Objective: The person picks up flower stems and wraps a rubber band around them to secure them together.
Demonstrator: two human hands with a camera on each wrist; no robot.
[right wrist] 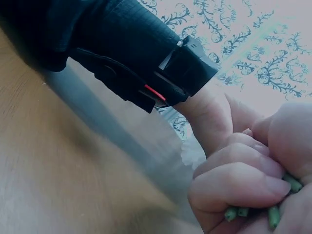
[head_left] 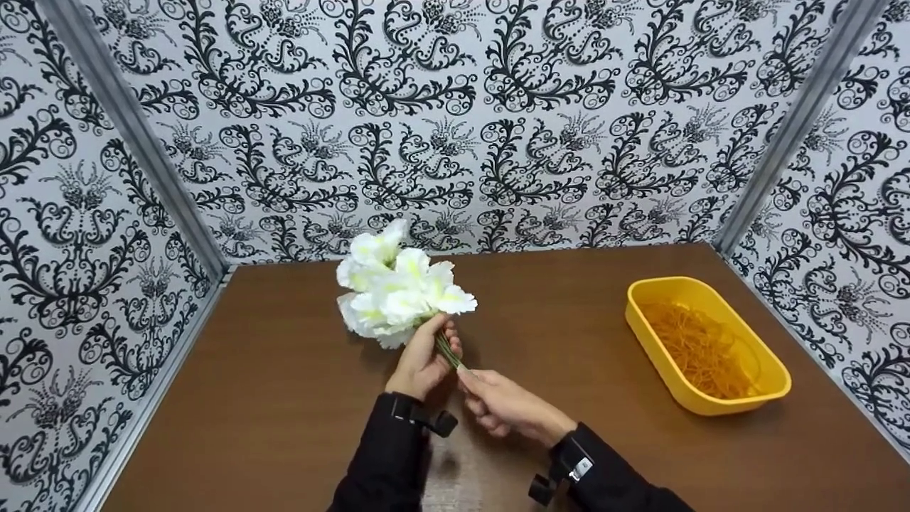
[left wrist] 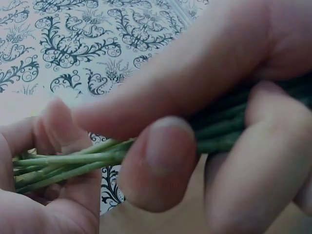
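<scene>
A bunch of white artificial-looking flowers point(head_left: 398, 284) with yellow-green centres is held over the table, heads toward the upper left. Its thin green stems point(head_left: 446, 348) slant down to the right. Just below the blooms, my left hand point(head_left: 419, 363) grips the stems, thumb along their upper side. Lower on the bundle, my right hand point(head_left: 508, 405) pinches the stems between thumb and curled fingers. The left wrist view has the right hand large and close, with the left hand point(left wrist: 53, 195) behind it. Cut stem ends point(right wrist: 273, 217) poke out below the right hand's fingers in the right wrist view.
On the right of the brown table point(head_left: 298, 398) stands a yellow plastic basin point(head_left: 661, 348) holding a tangle of thin orange-brown rubber bands point(head_left: 697, 348). Patterned black-and-white panels point(head_left: 455, 142) with grey metal posts enclose the back and sides. Both black sleeves carry strapped-on wrist devices.
</scene>
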